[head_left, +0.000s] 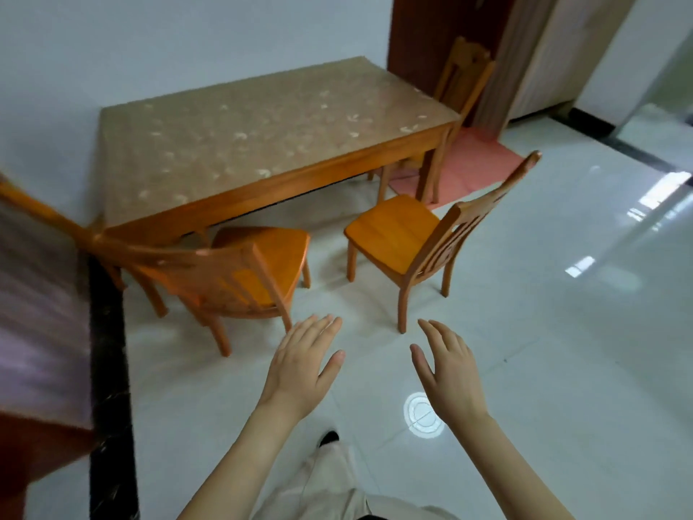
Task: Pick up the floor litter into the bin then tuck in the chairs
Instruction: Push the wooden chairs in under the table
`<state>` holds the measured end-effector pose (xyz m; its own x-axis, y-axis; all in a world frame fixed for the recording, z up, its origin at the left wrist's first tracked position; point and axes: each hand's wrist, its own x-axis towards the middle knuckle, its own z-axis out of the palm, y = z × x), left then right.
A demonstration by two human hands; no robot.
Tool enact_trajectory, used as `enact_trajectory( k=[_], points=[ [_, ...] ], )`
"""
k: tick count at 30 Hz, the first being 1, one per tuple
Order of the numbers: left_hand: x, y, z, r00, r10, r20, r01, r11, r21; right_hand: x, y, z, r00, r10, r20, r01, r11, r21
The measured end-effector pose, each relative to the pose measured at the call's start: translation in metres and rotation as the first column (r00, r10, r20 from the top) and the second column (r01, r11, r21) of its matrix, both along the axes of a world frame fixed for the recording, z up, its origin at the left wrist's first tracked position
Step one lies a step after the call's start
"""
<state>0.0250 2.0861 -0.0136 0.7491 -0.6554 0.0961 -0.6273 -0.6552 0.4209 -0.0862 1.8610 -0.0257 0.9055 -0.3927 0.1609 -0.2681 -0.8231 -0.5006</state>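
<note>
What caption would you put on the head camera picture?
The left hand and right hand, both open, held out toward the left chair and right chair, which stand out from the table.

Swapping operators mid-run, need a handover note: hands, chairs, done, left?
Hands: left hand and right hand both open, empty, held out toward the chairs.
The near left chair and near right chair stand pulled out from the table, both angled. The far chair sits close at the table's end.
No litter or bin in view; litter step looks done.
To do: tuck in both near chairs.
</note>
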Motion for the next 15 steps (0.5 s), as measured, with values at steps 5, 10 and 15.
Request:
enact_trajectory(
  k=[5, 10, 15],
  points=[
    [0.105, -0.072, 0.022, 0.977, -0.213, 0.014, 0.213, 0.977, -0.002, 0.054, -0.040, 0.017, 0.977, -0.211, -0.017, 0.210, 0.977, -0.019],
    [0.170, -0.165, 0.033, 0.931, -0.364, 0.029, 0.365, 0.931, -0.029, 0.079, -0.096, 0.022, 0.926, -0.378, -0.022, 0.377, 0.925, -0.039],
    [0.191, -0.263, 0.032, 0.890, -0.455, 0.027, 0.456, 0.886, -0.084, 0.094, -0.167, 0.023, 0.880, -0.475, 0.003, 0.475, 0.879, -0.041]
  ],
)
